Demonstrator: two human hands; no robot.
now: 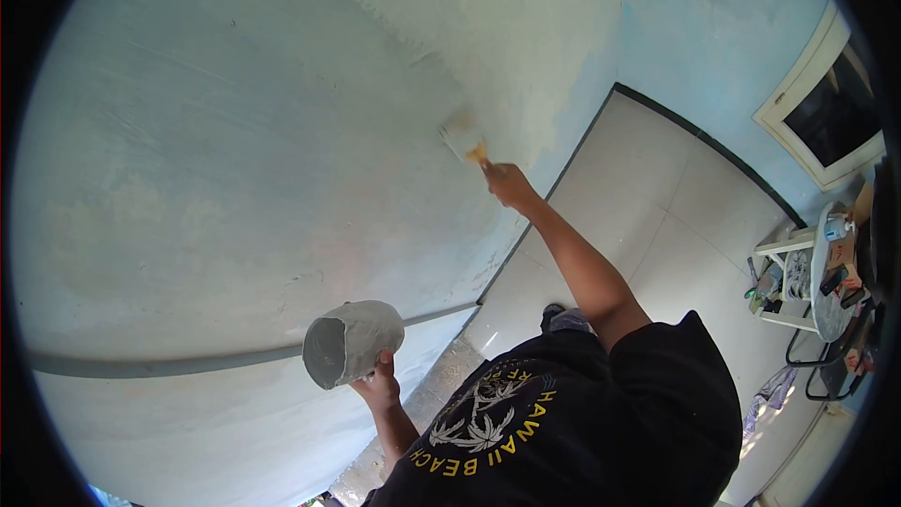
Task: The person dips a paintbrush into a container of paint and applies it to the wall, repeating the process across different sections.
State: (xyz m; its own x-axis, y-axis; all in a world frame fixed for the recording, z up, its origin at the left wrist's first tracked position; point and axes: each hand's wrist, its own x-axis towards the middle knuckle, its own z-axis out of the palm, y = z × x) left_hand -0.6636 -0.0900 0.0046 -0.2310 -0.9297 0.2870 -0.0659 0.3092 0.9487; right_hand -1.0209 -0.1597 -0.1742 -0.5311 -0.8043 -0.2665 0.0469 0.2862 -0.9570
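Note:
A wide brush [463,136] with a pale, paint-coated head is against the blue-green wall [235,150]. My right hand [508,185] is closed round its handle, with the arm stretched out. Lower down, my left hand [380,385] grips a grey, paint-crusted container [371,333] from below and the side. The container is tilted, its round opening facing left, and its contents cannot be made out. Paler, uneven patches mark the wall around the brush.
Tiled floor [648,197] with dark edging lies right of the wall. A white-framed window [779,108] is at the upper right. Below it stands a cluttered round table [831,314] beside a light stool [784,246]. A grey band [188,368] crosses the lower wall.

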